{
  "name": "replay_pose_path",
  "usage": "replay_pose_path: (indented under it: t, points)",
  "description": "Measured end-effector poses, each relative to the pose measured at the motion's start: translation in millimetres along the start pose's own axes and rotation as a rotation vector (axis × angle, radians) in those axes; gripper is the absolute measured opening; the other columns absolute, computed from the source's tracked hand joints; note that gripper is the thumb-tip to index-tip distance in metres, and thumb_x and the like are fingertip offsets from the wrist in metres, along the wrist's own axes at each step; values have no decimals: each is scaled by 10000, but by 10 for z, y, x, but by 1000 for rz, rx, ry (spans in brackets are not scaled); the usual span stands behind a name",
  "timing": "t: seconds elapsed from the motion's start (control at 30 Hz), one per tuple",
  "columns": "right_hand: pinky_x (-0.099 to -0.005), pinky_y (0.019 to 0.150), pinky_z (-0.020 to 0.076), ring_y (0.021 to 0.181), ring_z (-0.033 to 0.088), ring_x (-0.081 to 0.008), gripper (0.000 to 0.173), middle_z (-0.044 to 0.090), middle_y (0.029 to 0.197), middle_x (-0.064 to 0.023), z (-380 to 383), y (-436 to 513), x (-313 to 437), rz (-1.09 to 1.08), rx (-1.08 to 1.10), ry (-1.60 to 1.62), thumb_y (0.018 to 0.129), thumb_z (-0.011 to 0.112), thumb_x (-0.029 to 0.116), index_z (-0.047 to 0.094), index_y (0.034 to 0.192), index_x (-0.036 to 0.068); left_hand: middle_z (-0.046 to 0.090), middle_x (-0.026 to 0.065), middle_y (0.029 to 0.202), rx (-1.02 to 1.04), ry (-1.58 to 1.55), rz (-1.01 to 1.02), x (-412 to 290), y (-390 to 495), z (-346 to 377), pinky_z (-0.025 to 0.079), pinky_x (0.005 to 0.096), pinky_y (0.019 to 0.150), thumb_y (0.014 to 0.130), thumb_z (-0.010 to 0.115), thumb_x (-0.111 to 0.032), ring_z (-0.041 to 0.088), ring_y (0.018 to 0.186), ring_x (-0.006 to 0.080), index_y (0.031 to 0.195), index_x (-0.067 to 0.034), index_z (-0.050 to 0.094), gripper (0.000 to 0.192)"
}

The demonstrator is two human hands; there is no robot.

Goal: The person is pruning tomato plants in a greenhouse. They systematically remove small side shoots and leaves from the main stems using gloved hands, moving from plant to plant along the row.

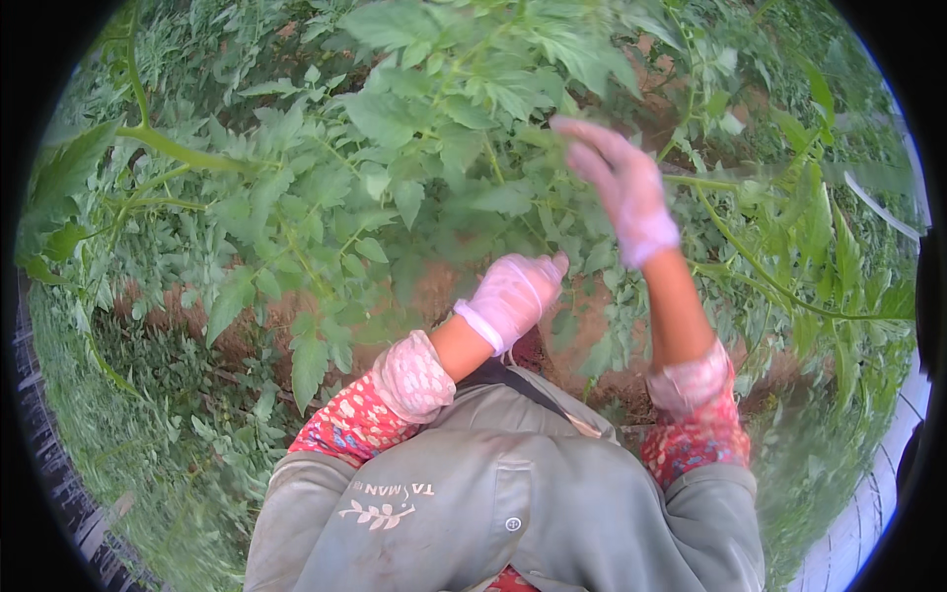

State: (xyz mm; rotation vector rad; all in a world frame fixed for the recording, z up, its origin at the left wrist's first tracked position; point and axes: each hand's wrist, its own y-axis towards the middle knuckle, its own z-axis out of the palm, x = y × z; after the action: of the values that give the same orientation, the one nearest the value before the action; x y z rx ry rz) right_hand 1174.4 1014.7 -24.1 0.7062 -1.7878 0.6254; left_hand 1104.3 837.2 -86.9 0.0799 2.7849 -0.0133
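My left hand, in a thin translucent glove, is low in front of my body with its fingers curled. A thin green stem comes down close to its fingertips; whether the fingers grip anything is hidden. Higher and to the right is my right hand, gloved the same way and blurred. Its fingers reach out towards the leafy top of a tomato plant, with a gap between the fingers and no object plainly held. Some blurred leaf lies right by those fingertips.
A thick branching stem juts in from the left, and another leafy stem crosses at the right. Brown soil shows below the foliage. Pale plastic sheeting runs along the right rim.
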Motion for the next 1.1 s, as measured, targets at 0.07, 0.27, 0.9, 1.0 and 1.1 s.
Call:
replay_pose_path:
  t: [0.07, 0.27, 0.9, 1.0, 1.1]
  points:
    - [-283, 890, 496, 1053, 597, -147, 308, 657, 1160, -79, -286, -677, 322, -48, 107, -55, 947, 581, 176, 638, 1223, 51, 606, 101, 758, 21, 1, -16, 63, -4, -36, 493, 393, 618, 832, 638, -231, 628, 709, 281, 1073, -41, 557, 318]
    - [-415, 1012, 450, 1232, 544, -284, 490, 579, 1334, -75, -668, -1856, 700, 414, 746, -952, 879, 600, 449, 581, 1314, 225, 638, 143, 897, 83, 6, -139, 109, -85, -355, 517, 389, 696, 839, 652, -265, 650, 806, 294, 1143, -33, 532, 401]
    - [-271, 879, 460, 924, 591, -93, 361, 696, 981, -47, 548, -284, 2419, -366, 181, -63, 940, 622, 277, 638, 1213, 40, 652, 186, 1130, -230, -701, -423, 1336, 405, -1994, 504, 410, 864, 937, 549, -211, 644, 1028, 294, 1194, -80, 628, 300]
    - [-261, 861, 462, 907, 591, -86, 306, 698, 959, -34, 626, -332, 2348, -329, 175, -47, 955, 597, 232, 652, 1184, 37, 649, 172, 1109, -278, -848, -325, 1353, 671, -1666, 498, 404, 863, 934, 544, -221, 640, 1015, 283, 1176, -83, 627, 291]
    - [-247, 851, 462, 899, 594, -90, 264, 692, 933, -30, 589, -417, 2255, -291, 161, -29, 956, 596, 218, 680, 1120, 29, 646, 157, 1088, -284, -944, -279, 1364, 768, -1508, 492, 398, 861, 931, 539, -231, 636, 1002, 273, 1158, -86, 626, 283]
